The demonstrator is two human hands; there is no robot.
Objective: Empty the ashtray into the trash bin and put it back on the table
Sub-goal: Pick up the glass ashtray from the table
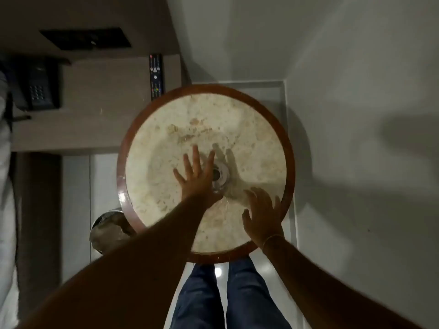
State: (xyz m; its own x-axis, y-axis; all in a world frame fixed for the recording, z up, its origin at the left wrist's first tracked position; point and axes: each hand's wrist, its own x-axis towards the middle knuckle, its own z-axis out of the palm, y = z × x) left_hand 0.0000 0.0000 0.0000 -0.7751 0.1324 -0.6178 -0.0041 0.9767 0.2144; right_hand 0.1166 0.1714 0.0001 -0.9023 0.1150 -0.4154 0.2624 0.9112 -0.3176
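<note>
A round cream marble worktop (166,148) with a red-brown rim carries a small clear glass ashtray (221,174). Left hand (196,179) and right hand (261,217) hover spread, fingers (195,155) holding nothing. It looks rigid, slick and breakable, best pinched at opposite rim edges

This looks like a hotel room. A dark desk telephone (39,91) with a keypad sits on a built-in wooden ledge (99,100), and a TV remote (156,77) lies at that ledge's edge, close to a small round table (288,148) with a pale stone top and a reddish wood rim. White bedding (6,186) shows along one side. Plain light walls (356,67) meet glossy pale floor tiles (76,210), and a small metal bin (107,224) with a liner stands on the floor just beside the table.
</note>
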